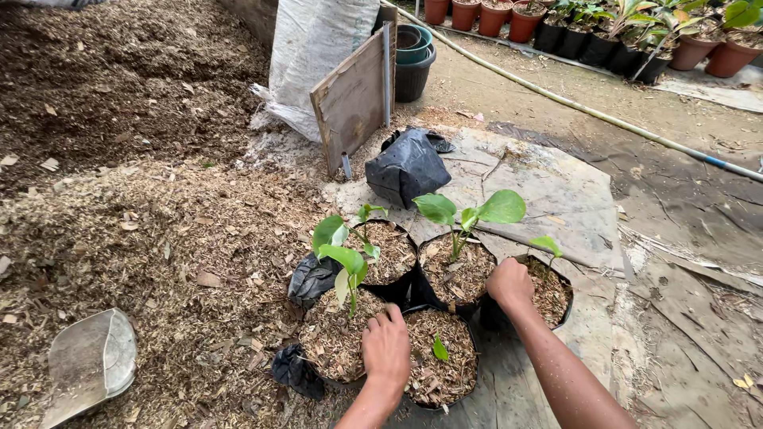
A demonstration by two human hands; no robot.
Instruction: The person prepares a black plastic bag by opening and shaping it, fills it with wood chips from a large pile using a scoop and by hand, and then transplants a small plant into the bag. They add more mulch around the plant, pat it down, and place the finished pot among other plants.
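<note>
Several black grow bags filled with brown husk mix stand together on the ground, each with a small green plant. My left hand [386,349] grips the rim between the near left bag [334,338] and the near middle bag [439,361], fingers curled over the edge. My right hand [509,284] is closed on the rim between the far middle bag [458,274], which holds a tall seedling [469,213], and the right bag [551,292]. A further bag [391,253] stands behind the left ones.
A big heap of brown husk mix [143,159] fills the left side, with a translucent scoop [89,364] lying on it. A wooden board [354,99], a white sack [314,56], a crumpled black bag [407,167], stacked pots, a hose [572,103] and rows of potted plants [636,32] lie beyond.
</note>
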